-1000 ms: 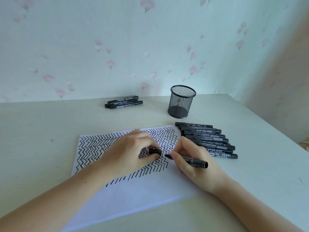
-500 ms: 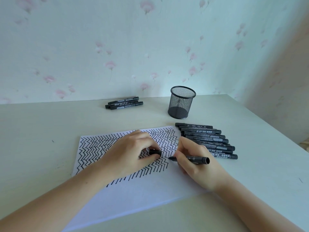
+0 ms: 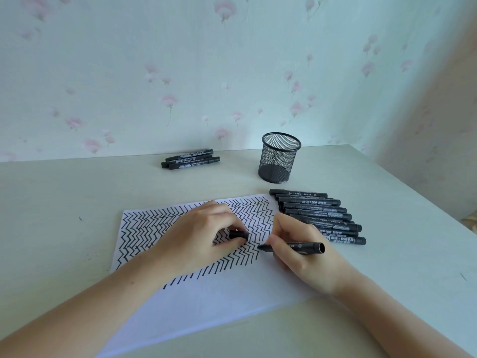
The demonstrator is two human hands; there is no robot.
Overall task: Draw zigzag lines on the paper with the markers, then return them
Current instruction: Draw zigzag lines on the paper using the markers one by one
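A white paper [image 3: 206, 301] lies on the table, its upper half filled with black zigzag lines. My right hand [image 3: 302, 257] grips an uncapped black marker [image 3: 302, 247], and the tip rests on the paper at the right end of the lowest zigzag rows. My left hand [image 3: 196, 241] lies flat on the paper and pinches the marker's black cap [image 3: 238, 234] between thumb and fingers. A row of several capped black markers [image 3: 317, 215] lies just right of the paper. An empty black mesh pen cup [image 3: 280, 157] stands behind them.
Three more black markers [image 3: 191, 159] lie together at the back of the table near the flowered wall. The table's right edge runs diagonally at far right, and its front edge is under my forearms.
The marker tip in my right hand has slid a little left and down along the zigzag. My left hand with the cap has stayed put.
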